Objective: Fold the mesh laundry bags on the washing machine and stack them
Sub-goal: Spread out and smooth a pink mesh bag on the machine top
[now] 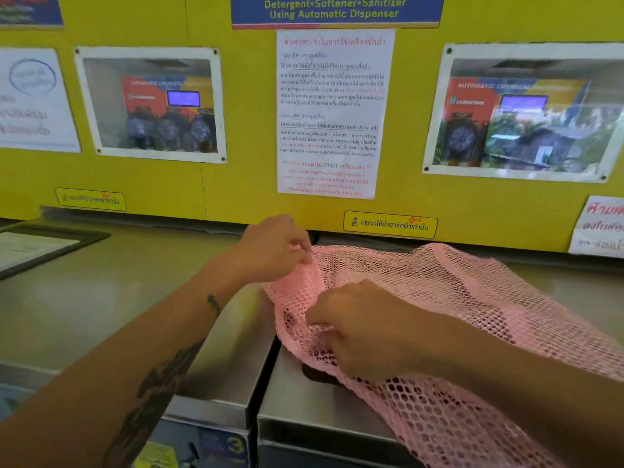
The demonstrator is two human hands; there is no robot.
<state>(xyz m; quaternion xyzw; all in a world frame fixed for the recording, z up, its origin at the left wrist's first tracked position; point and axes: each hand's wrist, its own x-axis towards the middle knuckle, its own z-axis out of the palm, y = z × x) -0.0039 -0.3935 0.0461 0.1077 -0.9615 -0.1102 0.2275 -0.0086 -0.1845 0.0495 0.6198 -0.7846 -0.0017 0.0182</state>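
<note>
Nearest of all is the person's bare left forearm (135, 383), dark tattoos running along it, reaching in from the lower left. Its left hand (275, 248) is up near the back of the machines, fingers (299, 255) pinched on the far left edge of a pink open-weave mesh laundry bag (456, 298) and lifting that edge a little off the surface. The right hand (358, 329) comes in from the lower right, its fingers curled and gripping a bunched fold of the same bag closer to the front. The bag lies spread and rumpled across the flat steel top of the right-hand washing machine (304, 417), trailing off towards the lower right; something dark shows beneath the mesh just below the right hand, though I cannot tell what. A second steel washing machine top (101, 298) sits to the left, a narrow gap between the two. On it, at the far left, rests a dark-framed printed sheet (33, 248). Behind stands a yellow wall (243, 130) with a white notice in red and black print (332, 113) and two framed photographs.
</note>
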